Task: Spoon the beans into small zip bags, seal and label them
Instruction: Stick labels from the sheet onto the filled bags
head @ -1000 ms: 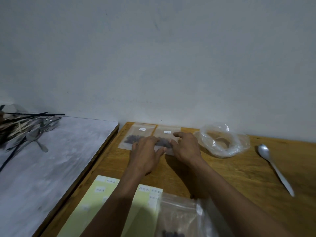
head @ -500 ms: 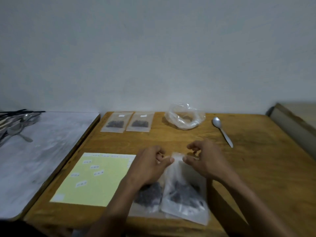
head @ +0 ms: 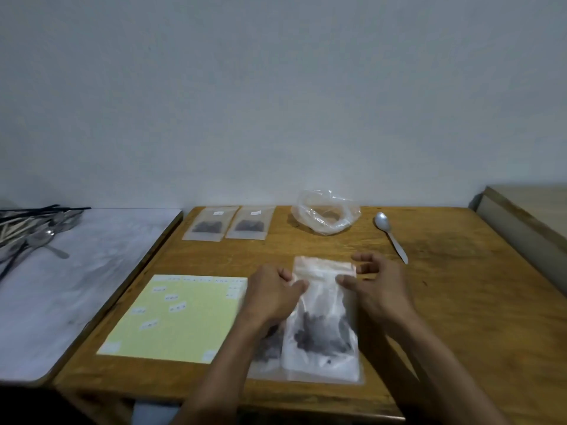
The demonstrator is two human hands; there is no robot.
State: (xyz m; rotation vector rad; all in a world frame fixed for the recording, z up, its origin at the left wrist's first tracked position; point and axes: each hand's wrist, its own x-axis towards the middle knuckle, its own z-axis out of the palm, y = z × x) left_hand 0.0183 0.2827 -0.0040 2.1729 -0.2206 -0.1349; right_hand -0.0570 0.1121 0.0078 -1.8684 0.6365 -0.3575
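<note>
A clear zip bag (head: 322, 317) with dark beans in its lower half lies flat on the wooden table (head: 460, 302) in front of me. My left hand (head: 273, 292) has curled fingers and pinches the bag's left edge just below the zip. My right hand (head: 377, 286) rests its thumb on the bag near the top right, its fingers loosely curled beside the corner. A second bag with beans (head: 267, 348) lies partly under my left wrist. Two labelled bean bags (head: 211, 223) (head: 251, 223) lie side by side at the back.
A crumpled clear plastic bag (head: 325, 214) sits at the back centre, with a metal spoon (head: 391, 236) to its right. A yellow label sheet (head: 178, 317) lies left of my hands. Cutlery (head: 33, 234) is piled on the grey surface far left. A board (head: 527, 222) borders the right.
My hands left the two back bags and came near to a front bag. They held its top pinched up; now it lies flat and my right fingers have loosened.
</note>
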